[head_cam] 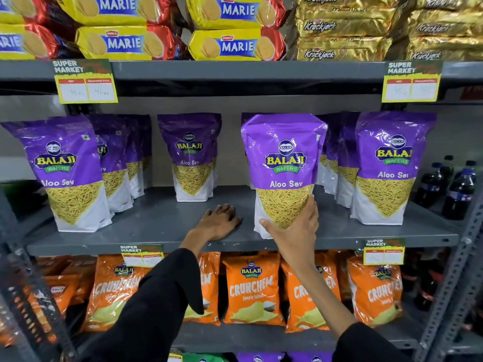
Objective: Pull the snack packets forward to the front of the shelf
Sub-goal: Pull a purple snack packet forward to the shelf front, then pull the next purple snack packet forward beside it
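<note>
Purple Balaji Aloo Sev packets stand on the grey middle shelf. My right hand grips the lower front of one packet, which stands upright near the shelf's front edge. My left hand lies flat on the bare shelf just left of it, fingers spread, holding nothing. Another packet stands farther back behind my left hand. A left packet and a right packet stand near the front, with more packets lined up behind them.
Marie and Krackjack biscuit packs fill the shelf above. Orange Crunchem packets fill the shelf below. Dark drink bottles stand at the right end. Price tags hang from the shelf edges.
</note>
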The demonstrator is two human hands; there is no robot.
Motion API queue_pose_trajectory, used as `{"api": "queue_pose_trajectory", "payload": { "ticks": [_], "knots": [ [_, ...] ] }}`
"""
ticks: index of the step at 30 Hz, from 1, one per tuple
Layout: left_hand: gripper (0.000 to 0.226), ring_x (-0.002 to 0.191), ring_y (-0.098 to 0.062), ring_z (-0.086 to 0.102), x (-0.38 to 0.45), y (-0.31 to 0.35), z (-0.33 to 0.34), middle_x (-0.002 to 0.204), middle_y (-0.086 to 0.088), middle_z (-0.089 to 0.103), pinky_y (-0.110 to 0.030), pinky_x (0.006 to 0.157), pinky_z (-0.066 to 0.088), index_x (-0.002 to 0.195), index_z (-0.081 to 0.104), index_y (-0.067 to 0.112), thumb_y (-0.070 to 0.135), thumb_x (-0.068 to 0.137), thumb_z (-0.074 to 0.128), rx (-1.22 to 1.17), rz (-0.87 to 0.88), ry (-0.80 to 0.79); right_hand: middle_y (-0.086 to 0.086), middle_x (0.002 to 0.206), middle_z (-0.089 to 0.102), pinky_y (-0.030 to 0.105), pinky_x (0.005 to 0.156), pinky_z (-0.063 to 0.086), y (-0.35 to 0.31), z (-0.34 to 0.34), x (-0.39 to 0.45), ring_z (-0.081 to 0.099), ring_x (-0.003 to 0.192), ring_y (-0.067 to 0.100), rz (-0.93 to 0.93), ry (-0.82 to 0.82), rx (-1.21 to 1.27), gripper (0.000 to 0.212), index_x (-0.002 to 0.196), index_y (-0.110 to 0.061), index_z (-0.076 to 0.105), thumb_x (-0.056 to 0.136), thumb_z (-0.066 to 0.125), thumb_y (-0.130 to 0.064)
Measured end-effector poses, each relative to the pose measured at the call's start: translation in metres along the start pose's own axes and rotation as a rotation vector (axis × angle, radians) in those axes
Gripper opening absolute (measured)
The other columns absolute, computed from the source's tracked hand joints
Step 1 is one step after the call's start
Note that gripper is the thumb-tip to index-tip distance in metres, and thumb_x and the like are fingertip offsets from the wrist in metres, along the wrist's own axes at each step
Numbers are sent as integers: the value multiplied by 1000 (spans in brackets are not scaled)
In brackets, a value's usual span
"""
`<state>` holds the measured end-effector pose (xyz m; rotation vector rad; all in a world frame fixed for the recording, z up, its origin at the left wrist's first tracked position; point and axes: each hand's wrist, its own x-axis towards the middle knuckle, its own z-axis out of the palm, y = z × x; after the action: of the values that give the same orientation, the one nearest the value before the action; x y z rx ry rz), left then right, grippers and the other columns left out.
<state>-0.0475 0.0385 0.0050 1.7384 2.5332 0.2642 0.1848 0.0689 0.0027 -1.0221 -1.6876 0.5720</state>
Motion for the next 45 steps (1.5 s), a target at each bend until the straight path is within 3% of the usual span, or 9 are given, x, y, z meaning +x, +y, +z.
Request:
{"api": "queue_pose_trajectory", "payload": {
  "ticks": [6,18,26,32,40,42,45],
  "knots": [
    [70,158,-23,5,-2,0,2,171,-4,9,-48,126,7,161,16,21,57,102,21,14,-5,5,12,162,22,60,110,39,0,8,2,27,148,36,1,7,29,131,158,-22,7,62,92,-46],
    [71,158,-25,7,-7,4,0,171,-5,10,-49,126,8,161,17,19,58,102,21,16,-1,20,21,159,22,59,110,42,-10,36,25,30,144,42,50,-8,-14,131,157,-10,8,62,94,-41],
    [70,158,-24,7,-10,5,-1,171,-5,10,-48,126,7,161,16,19,58,102,21,3,-3,22,23,157,21,59,104,44,-11,49,30,32,141,44,45,-13,-65,135,156,-9,6,61,87,-60],
    [69,157,-25,14,-13,5,-2,169,-7,18,-48,125,11,159,22,17,56,103,23,-1,23,47,22,157,24,59,103,46,-8,50,29,33,140,44,28,14,-116,130,155,-15,6,62,90,-53],
    [66,156,-27,19,-20,8,-7,169,-7,22,-47,125,16,158,26,17,54,103,25,-17,28,50,23,160,20,57,108,41,-9,45,26,28,145,42,42,-11,-97,135,158,-10,5,62,86,-61],
    [59,147,-31,35,-23,7,-8,163,-8,34,-46,119,28,153,37,20,52,103,31,-69,16,87,20,162,17,55,110,40,-10,42,17,26,148,38,18,47,-44,126,158,-14,7,69,81,-62],
    [50,136,-34,50,-33,-2,-8,156,-6,45,-46,110,40,146,43,25,50,103,35,-178,-26,144,9,154,31,50,105,50,-12,41,-8,39,141,27,-210,182,67,79,151,-20,26,91,65,-53]
  ]
}}
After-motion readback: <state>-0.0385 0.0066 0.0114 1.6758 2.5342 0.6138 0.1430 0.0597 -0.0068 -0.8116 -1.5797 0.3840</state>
